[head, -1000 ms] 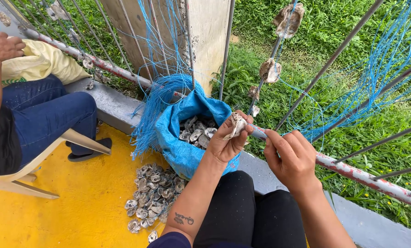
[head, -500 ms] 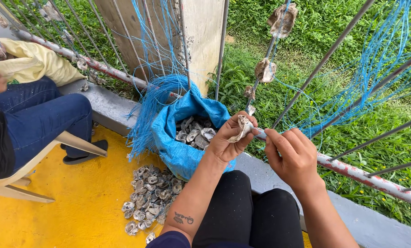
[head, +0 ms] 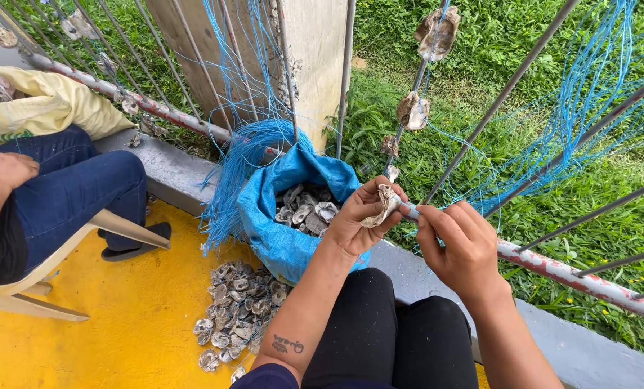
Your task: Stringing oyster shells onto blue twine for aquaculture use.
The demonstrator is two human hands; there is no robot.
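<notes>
While a shell (head: 385, 205) is pinched in the left hand (head: 361, 220) at the railing (head: 552, 263), just right of the blue sack (head: 279, 230), blue twine (head: 411, 211) is pinched by the right hand (head: 462, 248); if the twine were tugged sideways, the shell could be dropped into the grass (head: 480, 86) beyond.

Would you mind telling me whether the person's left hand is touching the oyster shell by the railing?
Touching. In the head view, the left hand pinches the oyster shell between thumb and fingers, with no gap visible; the right hand grips the blue line beside it.

left hand (head: 361, 220) fingers pinched, right hand (head: 462, 248) fingers curled
</notes>
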